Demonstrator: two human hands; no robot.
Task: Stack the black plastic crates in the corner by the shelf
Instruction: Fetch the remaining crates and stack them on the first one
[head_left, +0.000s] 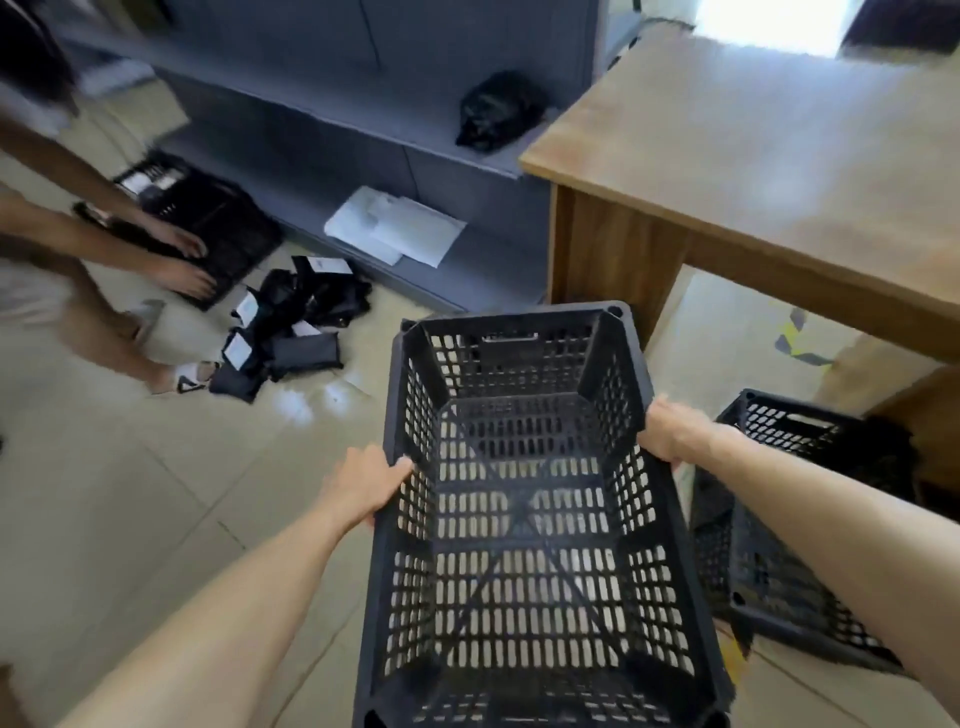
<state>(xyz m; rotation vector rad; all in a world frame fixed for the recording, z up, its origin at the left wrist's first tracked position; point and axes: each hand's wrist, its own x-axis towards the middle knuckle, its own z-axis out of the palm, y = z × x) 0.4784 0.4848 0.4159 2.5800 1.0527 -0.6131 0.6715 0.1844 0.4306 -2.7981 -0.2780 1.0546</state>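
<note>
- wooden table (753, 171), smooth top, stands right of a grey metal shelf (332, 150).
- black perforated plastic crate (524, 499), empty, is held above the tiled floor (130, 509), with the shelf beyond it.
- second black crate (789, 525) sits low on the right; swinging sideways could knock it.
- left hand (366, 486) and right hand (675, 434) curl fingers round opposite rims; smooth plastic might slip.

No legible text anywhere; white tags (328, 265) on floor bundles apparently too blurred.
</note>
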